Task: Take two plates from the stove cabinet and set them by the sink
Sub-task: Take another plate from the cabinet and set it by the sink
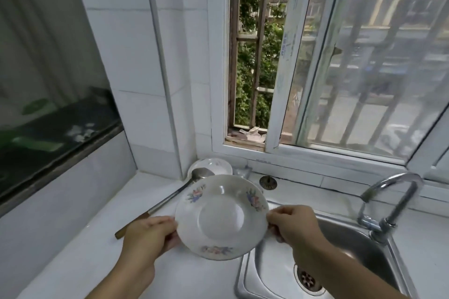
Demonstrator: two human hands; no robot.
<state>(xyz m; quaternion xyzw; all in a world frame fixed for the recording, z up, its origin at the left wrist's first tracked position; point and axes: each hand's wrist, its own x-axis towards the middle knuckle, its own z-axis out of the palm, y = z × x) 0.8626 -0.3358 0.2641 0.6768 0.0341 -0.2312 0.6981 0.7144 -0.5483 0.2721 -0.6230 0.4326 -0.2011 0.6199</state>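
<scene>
A: Plate? Hands?

B: Floral plate (221, 217) centre frame, held in the air over the bench (97, 257) edge and the sink's (352, 250) left rim. Left hand (148, 235) has fingers clamped on its left rim, right hand (291, 223) pinches the right rim.

A: Around it?

B: Ladle (167, 199) lies diagonally on the bench behind the plate, scoop end toward the corner. A second dish (213, 165) sits in that corner, partly covered by the scoop and the held plate. Tap (386, 204) at right. Round plug (268, 182) on the ledge behind. Window (315, 56) above, slid part open.

A: Unclear bits?

B: Frame blurred. Left fingers under the plate are hidden. Sink cut off at bottom edge.
</scene>
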